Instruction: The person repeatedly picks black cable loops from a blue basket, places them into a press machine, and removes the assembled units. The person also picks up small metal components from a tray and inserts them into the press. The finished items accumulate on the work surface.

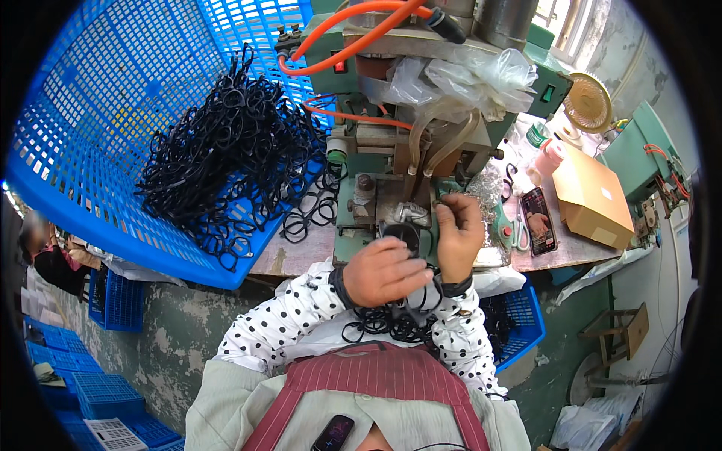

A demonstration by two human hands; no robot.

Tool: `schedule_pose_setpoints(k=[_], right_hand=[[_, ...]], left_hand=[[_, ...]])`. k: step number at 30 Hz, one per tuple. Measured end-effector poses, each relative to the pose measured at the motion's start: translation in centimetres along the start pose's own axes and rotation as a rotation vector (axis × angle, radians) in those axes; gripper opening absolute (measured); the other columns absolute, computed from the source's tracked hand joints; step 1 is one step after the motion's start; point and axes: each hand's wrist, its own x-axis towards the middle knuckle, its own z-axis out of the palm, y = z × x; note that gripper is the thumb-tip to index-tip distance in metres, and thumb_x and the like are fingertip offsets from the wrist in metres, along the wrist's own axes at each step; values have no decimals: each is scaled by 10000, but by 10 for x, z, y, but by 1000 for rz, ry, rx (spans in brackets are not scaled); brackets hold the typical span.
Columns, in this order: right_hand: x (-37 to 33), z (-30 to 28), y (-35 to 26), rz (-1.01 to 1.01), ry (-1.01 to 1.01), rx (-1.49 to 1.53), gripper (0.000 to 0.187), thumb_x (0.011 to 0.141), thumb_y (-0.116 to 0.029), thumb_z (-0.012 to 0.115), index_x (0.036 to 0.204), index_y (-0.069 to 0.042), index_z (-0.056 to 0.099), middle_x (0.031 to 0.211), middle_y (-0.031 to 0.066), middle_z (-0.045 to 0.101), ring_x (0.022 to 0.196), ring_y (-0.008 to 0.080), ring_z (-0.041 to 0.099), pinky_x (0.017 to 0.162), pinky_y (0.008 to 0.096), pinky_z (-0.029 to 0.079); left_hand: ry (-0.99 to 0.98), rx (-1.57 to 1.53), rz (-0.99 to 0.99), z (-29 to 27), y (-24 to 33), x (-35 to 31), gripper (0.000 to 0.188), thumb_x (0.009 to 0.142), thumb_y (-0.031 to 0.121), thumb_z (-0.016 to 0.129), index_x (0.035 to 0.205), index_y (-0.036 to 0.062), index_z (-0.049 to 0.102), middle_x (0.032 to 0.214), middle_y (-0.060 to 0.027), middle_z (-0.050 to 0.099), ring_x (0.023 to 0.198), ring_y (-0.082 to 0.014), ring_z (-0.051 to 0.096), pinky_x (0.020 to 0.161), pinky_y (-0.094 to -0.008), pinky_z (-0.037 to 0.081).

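Note:
My left hand (383, 272) is in front of the green machine (353, 239), back up, its fingers bent together toward the right; what lies under them is hidden. A black loop (403, 234) shows just beyond its knuckles, close to the machine's work spot. Beside the metal work head, at its right, my right hand (460, 231) is raised with thumb and forefinger pinched; anything between them is too small to name. More black loops (387, 322) hang in a bunch below both hands, over my lap. Two clear tubes (450, 146) come down toward the work spot.
A large blue basket (150, 240) heaped with black loops (233, 143) stands at the left, some loops (308, 214) spilling onto the table. At the right lie a phone (538, 222), scissors (519, 231) and an open cardboard box (594, 195). A blue crate (526, 331) sits below.

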Motion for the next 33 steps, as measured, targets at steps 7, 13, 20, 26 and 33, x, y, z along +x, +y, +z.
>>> schedule_pose_setpoints(k=[7, 13, 20, 26, 33], right_hand=[[-8, 19, -11, -264, 12, -386, 196, 799, -40, 694, 967, -3, 599, 877, 110, 615, 784, 267, 591, 762, 385, 410], [-5, 28, -7, -239, -8, -254, 234, 796, -33, 713, 978, -1, 570, 874, 118, 606, 757, 268, 582, 779, 369, 436], [-16, 50, 25, -64, 113, 355, 364, 850, 37, 664, 1144, -9, 455, 1021, 103, 566, 920, 157, 584, 822, 267, 483], [2, 14, 26, -218, -26, -38, 372, 788, 6, 705, 1131, -9, 561, 1037, 118, 598, 898, 219, 607, 820, 330, 488], [35, -111, 90, 123, -10, -881, 229, 803, -218, 731, 991, -111, 655, 938, 114, 699, 799, 308, 667, 685, 415, 497]], left_hand=[[148, -160, -437, -52, -9, 28, 308, 860, -2, 559, 1168, 9, 571, 992, -120, 668, 762, -224, 610, 742, -342, 498], [458, -241, -831, -62, -38, 40, 269, 1011, 196, 506, 1167, -16, 564, 929, -117, 698, 774, -144, 648, 709, -261, 509], [483, -384, -815, -62, -37, 40, 276, 1013, 215, 499, 1157, -11, 565, 1022, -121, 657, 850, -195, 657, 757, -282, 507], [83, -177, -153, -19, -7, 12, 501, 704, -30, 628, 1198, 44, 596, 1188, -129, 629, 1035, -283, 624, 927, -460, 475], [-59, -304, -110, 5, -16, 3, 489, 744, -49, 593, 1228, 20, 586, 1268, -145, 587, 1086, -308, 602, 976, -473, 469]])
